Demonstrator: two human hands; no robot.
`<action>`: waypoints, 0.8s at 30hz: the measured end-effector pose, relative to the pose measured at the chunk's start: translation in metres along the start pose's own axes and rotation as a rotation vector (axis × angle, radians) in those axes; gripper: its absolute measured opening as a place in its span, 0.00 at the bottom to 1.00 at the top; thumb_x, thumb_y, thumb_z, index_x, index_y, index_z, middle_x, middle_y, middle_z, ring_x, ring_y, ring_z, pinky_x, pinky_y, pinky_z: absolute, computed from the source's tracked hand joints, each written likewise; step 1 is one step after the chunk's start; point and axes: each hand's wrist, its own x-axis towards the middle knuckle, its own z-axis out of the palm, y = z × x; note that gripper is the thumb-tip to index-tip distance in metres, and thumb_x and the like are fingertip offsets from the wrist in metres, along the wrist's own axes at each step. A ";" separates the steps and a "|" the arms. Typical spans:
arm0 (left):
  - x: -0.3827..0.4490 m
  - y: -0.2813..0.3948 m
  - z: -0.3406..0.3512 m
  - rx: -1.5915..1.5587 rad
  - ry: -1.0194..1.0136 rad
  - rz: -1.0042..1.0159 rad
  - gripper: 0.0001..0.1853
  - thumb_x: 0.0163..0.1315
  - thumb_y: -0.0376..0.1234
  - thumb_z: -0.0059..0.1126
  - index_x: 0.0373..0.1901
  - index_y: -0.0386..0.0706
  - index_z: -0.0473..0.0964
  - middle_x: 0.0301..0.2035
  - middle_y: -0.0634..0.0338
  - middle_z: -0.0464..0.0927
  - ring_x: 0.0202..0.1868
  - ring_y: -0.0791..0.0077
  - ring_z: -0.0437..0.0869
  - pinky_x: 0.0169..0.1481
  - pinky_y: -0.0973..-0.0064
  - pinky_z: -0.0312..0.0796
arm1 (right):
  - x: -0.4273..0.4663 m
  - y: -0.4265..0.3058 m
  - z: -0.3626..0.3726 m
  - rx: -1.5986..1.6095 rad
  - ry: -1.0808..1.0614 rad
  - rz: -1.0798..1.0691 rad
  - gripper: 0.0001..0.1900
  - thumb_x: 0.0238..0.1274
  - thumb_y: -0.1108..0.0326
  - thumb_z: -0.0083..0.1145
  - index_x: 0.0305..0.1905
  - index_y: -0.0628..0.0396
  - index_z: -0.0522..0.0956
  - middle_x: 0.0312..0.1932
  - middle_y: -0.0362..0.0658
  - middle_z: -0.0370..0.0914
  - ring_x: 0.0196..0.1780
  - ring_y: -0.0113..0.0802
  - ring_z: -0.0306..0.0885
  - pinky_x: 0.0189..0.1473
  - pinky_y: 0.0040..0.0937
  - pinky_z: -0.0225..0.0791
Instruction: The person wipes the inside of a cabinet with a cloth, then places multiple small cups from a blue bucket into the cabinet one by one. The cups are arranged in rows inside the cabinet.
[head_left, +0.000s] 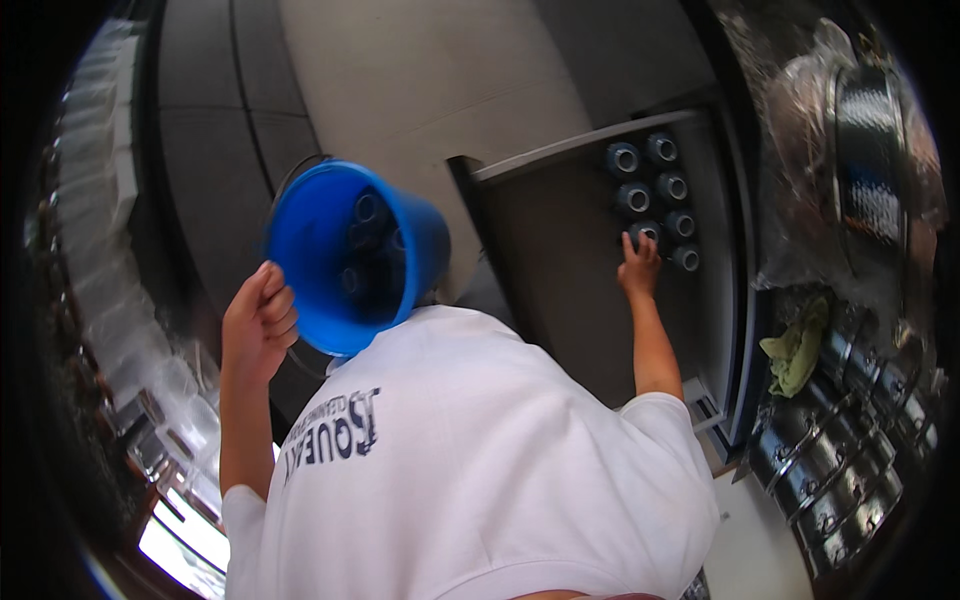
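My left hand (270, 315) is closed on the rim of a blue plastic bucket (300, 247), at the left of the view. The bucket is tilted, its mouth facing up and to the left, and several dark round containers (367, 208) with ring-shaped tops lie inside. At the right, my right hand (642, 259) reaches into an open drawer (555, 285), its fingertips on the top of one dark round container (645, 231). More such containers (672, 187) stand upright there in two rows. Whether the fingers grip that container cannot be told.
Right of the drawer, shiny metal pots (810, 480), a green cloth (796, 349) and a large metal pot in clear plastic wrap (870, 150) sit close by. Clear plastic containers (120, 300) line the left side. The drawer's front edge (585, 146) juts over the floor.
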 end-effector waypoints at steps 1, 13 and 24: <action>0.000 0.001 -0.002 0.000 -0.013 -0.008 0.16 0.72 0.42 0.34 0.23 0.51 0.57 0.13 0.74 0.50 0.13 0.89 0.48 0.14 0.88 0.43 | 0.001 -0.003 -0.002 -0.022 -0.009 0.007 0.36 0.40 0.68 0.61 0.62 0.39 0.67 0.63 0.45 0.54 0.67 0.47 0.52 0.59 0.48 0.59; 0.003 0.000 -0.041 -0.081 -0.337 -0.139 0.17 0.72 0.43 0.34 0.22 0.51 0.56 0.14 0.74 0.51 0.14 0.89 0.48 0.15 0.87 0.43 | 0.079 -0.288 -0.278 0.830 0.345 -0.605 0.14 0.46 0.80 0.54 0.41 0.57 0.75 0.31 0.45 0.73 0.33 0.42 0.74 0.38 0.37 0.70; -0.016 0.007 -0.068 0.036 -0.525 -0.272 0.17 0.70 0.44 0.38 0.22 0.52 0.56 0.15 0.74 0.50 0.16 0.87 0.44 0.18 0.83 0.39 | 0.103 -0.511 -0.181 -0.330 -0.240 -0.291 0.24 0.56 0.57 0.55 0.55 0.58 0.68 0.51 0.51 0.69 0.55 0.48 0.70 0.47 0.51 0.68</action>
